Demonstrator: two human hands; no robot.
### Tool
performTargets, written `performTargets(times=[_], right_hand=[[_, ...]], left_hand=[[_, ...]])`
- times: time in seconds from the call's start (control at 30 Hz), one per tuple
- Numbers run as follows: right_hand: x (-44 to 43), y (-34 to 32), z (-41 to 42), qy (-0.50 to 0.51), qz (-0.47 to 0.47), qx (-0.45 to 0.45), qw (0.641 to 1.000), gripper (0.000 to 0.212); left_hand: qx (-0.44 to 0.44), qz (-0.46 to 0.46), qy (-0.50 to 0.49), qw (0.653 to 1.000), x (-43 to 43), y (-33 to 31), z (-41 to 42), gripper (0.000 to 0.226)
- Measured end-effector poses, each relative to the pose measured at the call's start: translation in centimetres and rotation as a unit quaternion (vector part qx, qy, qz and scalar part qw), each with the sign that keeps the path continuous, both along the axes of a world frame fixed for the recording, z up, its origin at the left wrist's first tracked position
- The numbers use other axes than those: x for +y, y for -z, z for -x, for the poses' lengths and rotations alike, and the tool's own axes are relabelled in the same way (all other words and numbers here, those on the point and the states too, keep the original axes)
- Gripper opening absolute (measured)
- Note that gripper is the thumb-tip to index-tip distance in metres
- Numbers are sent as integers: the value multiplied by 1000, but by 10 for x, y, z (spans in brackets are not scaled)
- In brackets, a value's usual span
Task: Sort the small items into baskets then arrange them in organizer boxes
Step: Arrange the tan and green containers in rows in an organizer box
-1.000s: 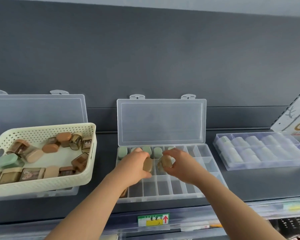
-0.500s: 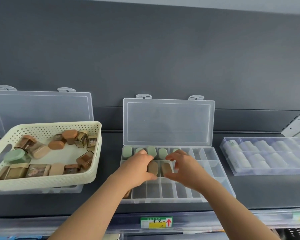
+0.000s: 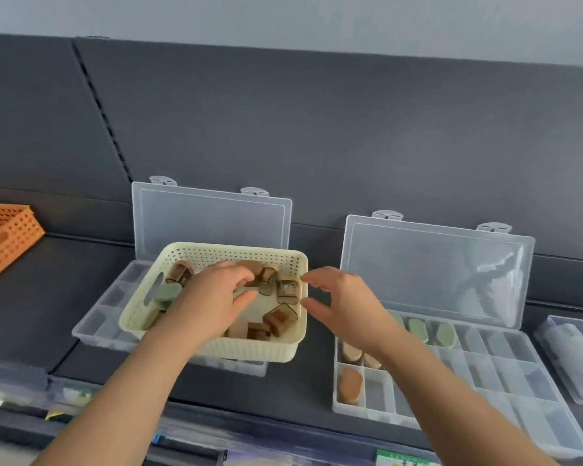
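Note:
A cream perforated basket [image 3: 216, 348] rests on an open clear organizer box [image 3: 101, 327] and holds several small brown, tan and green items [image 3: 280, 317]. My left hand [image 3: 216, 297] is inside the basket, fingers curled over a pale item there. My right hand [image 3: 344, 297] hovers just right of the basket's rim, fingers spread and holding nothing. To the right lies a second open organizer box [image 3: 505, 375] with green items [image 3: 418, 329] in its back row and tan ones [image 3: 350, 385] at its left.
An orange perforated basket [image 3: 4, 237] sits at far left on the dark shelf. Another clear box with white rolls [image 3: 572, 358] is at far right. Both organizer lids [image 3: 435, 267] stand upright against the grey back wall. Price labels line the shelf front.
Both hands left the right organizer box, leaving the tan items in it, and moved left to the cream basket. The view swung left, showing the orange basket.

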State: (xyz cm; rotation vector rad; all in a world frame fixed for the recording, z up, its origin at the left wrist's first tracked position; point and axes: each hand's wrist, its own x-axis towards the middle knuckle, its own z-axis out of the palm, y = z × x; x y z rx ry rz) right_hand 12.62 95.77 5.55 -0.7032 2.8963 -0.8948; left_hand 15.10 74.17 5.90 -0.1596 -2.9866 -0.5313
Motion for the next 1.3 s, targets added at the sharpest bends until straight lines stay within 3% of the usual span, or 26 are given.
performTargets(times=[0.17, 0.37, 0.73, 0.87, 1.1, 1.2, 1.3], right_hand=[[-53, 11, 25, 8, -43, -31, 999, 28], [-87, 26, 58, 30, -73, -56, 995, 39], [-109, 36, 80, 36, -139, -37, 989, 46], [-106, 41, 80, 53, -179, -31, 982, 35], [-103, 51, 79, 61, -228, -63, 970, 50], [-102, 43, 75, 62, -181, -95, 977, 59], [-90, 27, 67, 92, -52, -115, 988, 59]], left_hand=[[-76, 23, -41, 996, -71, 18, 18, 41], [-142, 40, -7, 989, -97, 37, 53, 63], [-154, 127, 100, 975, -111, 49, 73, 57], [-148, 105, 108, 977, -112, 49, 74, 53], [-167, -35, 62, 983, -116, 45, 70, 50], [-139, -81, 57, 985, -112, 40, 66, 49], [-101, -137, 51, 984, -101, 32, 61, 52]])
